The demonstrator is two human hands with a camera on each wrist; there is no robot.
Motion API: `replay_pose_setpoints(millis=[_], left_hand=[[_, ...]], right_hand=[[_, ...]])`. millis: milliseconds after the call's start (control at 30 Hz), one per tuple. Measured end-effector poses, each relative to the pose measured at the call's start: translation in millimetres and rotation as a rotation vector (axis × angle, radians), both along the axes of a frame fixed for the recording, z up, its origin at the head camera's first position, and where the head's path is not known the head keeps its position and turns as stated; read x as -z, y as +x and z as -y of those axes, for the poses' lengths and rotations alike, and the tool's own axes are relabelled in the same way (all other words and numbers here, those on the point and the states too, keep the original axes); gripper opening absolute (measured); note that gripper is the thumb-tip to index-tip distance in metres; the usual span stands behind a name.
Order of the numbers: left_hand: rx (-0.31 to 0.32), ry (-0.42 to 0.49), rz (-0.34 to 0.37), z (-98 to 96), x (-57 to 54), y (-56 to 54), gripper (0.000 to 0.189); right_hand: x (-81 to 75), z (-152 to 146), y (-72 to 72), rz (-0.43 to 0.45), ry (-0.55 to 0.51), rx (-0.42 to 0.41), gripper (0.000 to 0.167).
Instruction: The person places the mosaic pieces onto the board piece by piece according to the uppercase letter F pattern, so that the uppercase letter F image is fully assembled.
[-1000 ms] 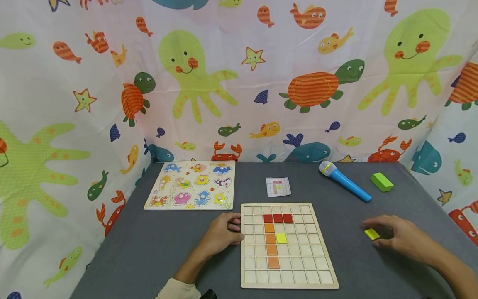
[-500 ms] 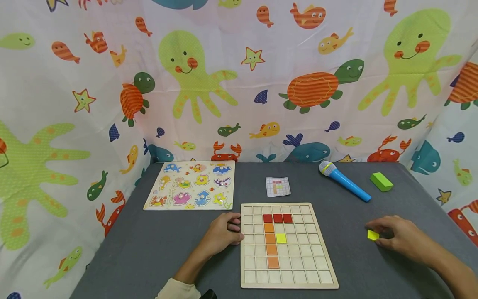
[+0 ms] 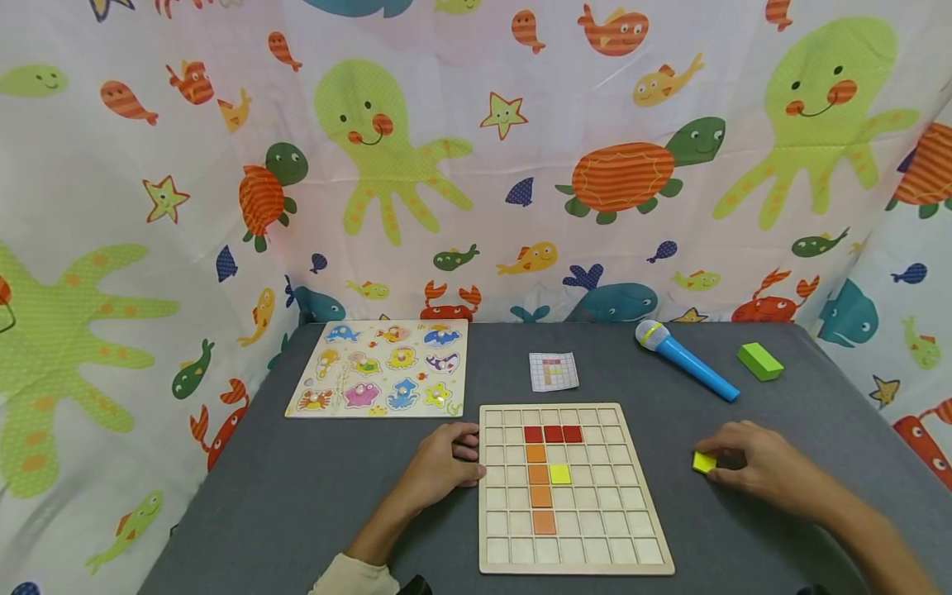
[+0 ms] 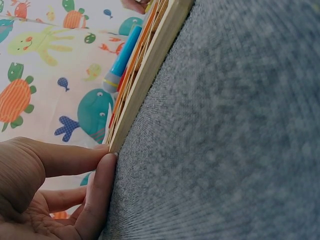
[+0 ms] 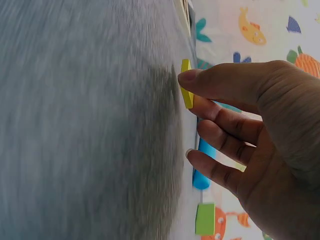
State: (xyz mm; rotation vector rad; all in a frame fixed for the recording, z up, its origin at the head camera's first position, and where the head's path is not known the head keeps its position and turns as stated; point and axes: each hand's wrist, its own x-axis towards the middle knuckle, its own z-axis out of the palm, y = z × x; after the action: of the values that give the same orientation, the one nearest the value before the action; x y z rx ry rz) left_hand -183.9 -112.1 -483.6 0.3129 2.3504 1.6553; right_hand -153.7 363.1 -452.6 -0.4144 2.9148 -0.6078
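A wooden grid board (image 3: 595, 496) lies on the table, with red and orange square tiles and one yellow tile (image 3: 560, 474) in its cells. At its left side, my left hand (image 3: 440, 463) holds the edge between thumb and finger; the left wrist view shows the fingertips meeting at the board's edge (image 4: 150, 75). To the right of the board, my right hand (image 3: 762, 464) pinches a yellow square tile (image 3: 703, 463) between thumb and index finger. In the right wrist view the tile (image 5: 186, 84) stands tilted over the table, other fingers loosely bent.
Behind the board lies a small paper card (image 3: 554, 372) printed with a colored grid. A sea-animal peg puzzle (image 3: 379, 372) is at the back left. A blue toy microphone (image 3: 687, 362) and a green block (image 3: 760, 362) lie at the back right, before a patterned curtain (image 3: 521, 165).
My right hand has moved left toward the board with the yellow tile, which has also turned in its grip. The left hand stays at the board's edge.
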Motion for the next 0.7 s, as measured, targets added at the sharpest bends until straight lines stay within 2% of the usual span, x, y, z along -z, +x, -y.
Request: replay_pose_setpoints(millis=[300, 700], left_hand=[[-0.002, -0.009, -0.009, -0.5, 0.0, 0.4, 0.061], [-0.003, -0.01, -0.008, -0.2, 0.1, 0.3, 0.062]], right_hand=[[-3.2, 38.1, -6.9, -0.047, -0.051, -0.109, 0.026], [-4.5, 82.1, -15.9, -0.036, -0.101, -0.216, 0.03]])
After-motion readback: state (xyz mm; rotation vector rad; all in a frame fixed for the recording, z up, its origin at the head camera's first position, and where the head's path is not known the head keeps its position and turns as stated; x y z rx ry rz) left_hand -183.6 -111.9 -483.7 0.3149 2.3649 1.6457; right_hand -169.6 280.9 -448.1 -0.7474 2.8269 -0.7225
